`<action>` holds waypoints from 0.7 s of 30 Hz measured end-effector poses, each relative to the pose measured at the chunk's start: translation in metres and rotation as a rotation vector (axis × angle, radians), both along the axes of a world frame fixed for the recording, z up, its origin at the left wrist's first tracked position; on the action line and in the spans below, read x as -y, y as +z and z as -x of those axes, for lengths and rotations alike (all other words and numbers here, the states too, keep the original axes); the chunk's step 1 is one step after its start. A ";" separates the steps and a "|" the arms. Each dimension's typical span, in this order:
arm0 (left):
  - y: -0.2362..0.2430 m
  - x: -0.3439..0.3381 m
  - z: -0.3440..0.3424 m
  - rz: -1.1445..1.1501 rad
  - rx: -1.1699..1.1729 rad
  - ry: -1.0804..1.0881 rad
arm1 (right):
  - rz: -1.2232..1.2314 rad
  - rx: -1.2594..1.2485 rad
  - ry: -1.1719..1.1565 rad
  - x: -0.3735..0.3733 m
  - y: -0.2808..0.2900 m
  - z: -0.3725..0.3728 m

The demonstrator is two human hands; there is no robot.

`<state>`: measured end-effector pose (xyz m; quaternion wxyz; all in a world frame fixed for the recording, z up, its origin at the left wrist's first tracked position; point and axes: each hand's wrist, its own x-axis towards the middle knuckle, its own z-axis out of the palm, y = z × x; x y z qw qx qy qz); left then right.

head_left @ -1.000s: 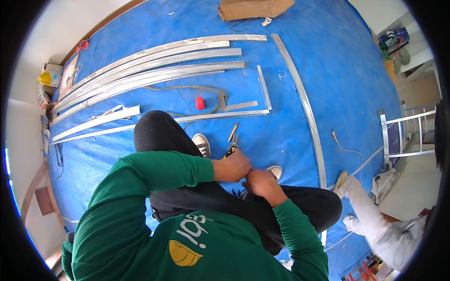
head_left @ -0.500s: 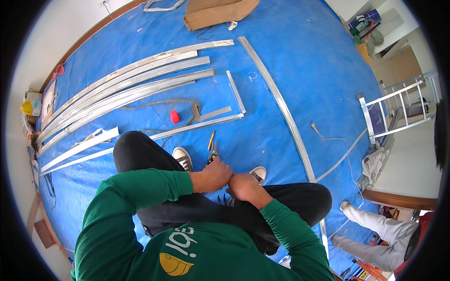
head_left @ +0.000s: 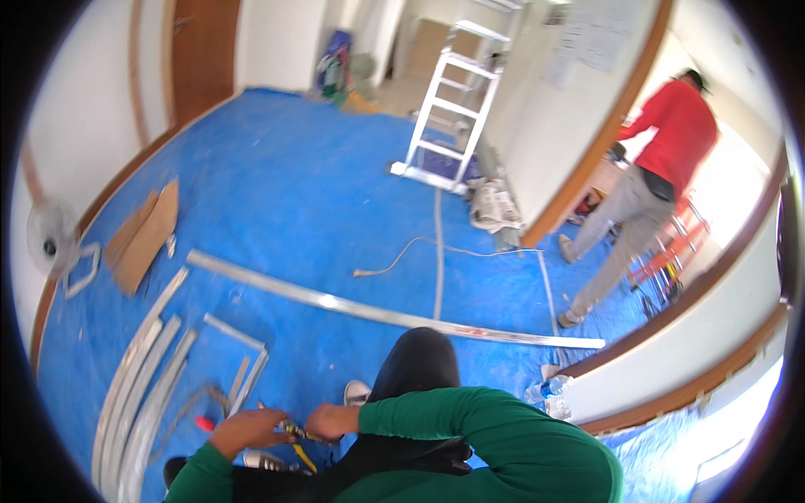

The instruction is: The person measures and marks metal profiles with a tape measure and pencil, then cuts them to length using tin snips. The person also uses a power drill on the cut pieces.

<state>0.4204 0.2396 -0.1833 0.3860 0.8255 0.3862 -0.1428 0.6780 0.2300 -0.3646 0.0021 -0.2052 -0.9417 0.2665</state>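
Low in front of my lap, my right hand [head_left: 333, 422] has its fingers closed on a small dark-and-yellow hand tool [head_left: 294, 430]. It looks like pliers or snips, but blur hides its exact kind. My left hand [head_left: 246, 432] comes in from the other side, fingers stretched toward the tool, their tips at its end. Whether they grip it I cannot make out. Just below lies a curved yellow handle [head_left: 303, 457], beside my shoe. A red object [head_left: 205, 424] sits on the blue floor sheet left of my left hand.
A long metal channel [head_left: 377, 310] crosses the blue sheet [head_left: 277, 176] ahead. Several metal strips [head_left: 138, 394] lie at left, near folded cardboard [head_left: 144, 239]. A ladder [head_left: 453, 105] leans at the far wall. Plastic bottles [head_left: 549, 390] stand right. A person in red [head_left: 679, 134] is beyond the doorway.
My view has swung to the right, so the strips now show at lower left and the ladder and person nearer the middle. My hands have moved apart, with the tool now between them.
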 end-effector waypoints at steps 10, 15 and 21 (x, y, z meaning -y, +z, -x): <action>-0.028 -0.202 0.183 -0.520 -0.064 0.626 | -0.075 0.075 0.084 0.017 0.045 0.027; -0.125 -0.167 0.205 -0.265 -0.273 0.471 | 0.190 0.080 -0.064 0.008 0.156 0.018; -0.124 -0.139 0.198 -0.288 -0.412 -0.006 | -0.132 0.245 -0.467 -0.112 0.280 -0.091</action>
